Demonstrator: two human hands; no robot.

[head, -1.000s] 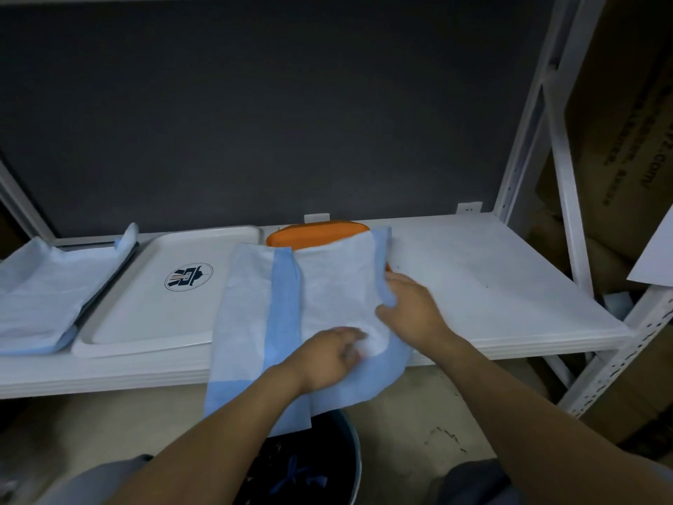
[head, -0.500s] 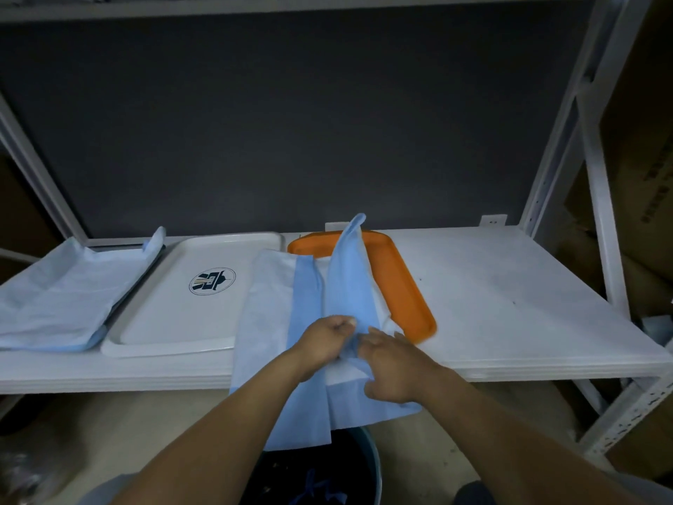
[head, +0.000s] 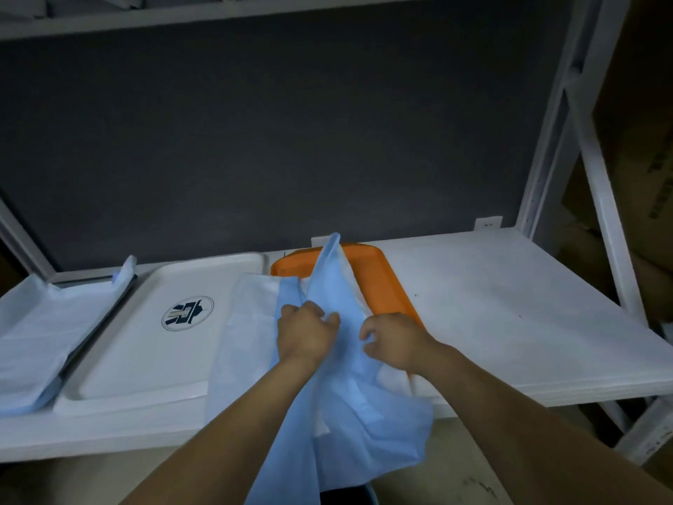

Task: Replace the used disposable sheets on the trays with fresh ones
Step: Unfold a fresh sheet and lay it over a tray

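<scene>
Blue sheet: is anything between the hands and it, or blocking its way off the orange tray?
Nothing visible. Left hand and right hand grip the blue sheet; it is bunched, partly off the orange tray, hanging past the shelf edge.

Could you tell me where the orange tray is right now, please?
In the head view, the orange tray lies on the white shelf, right of the white logo tray, partly under the blue sheet.

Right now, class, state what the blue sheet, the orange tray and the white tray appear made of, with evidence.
The blue sheet is likely thin nonwoven or paper, matte; it crumples into soft folds where the left hand grips it. The orange tray is probably moulded plastic, smooth, with a rounded raised rim. The white tray is likely hard plastic too, with a slight sheen and a printed emblem.
</scene>
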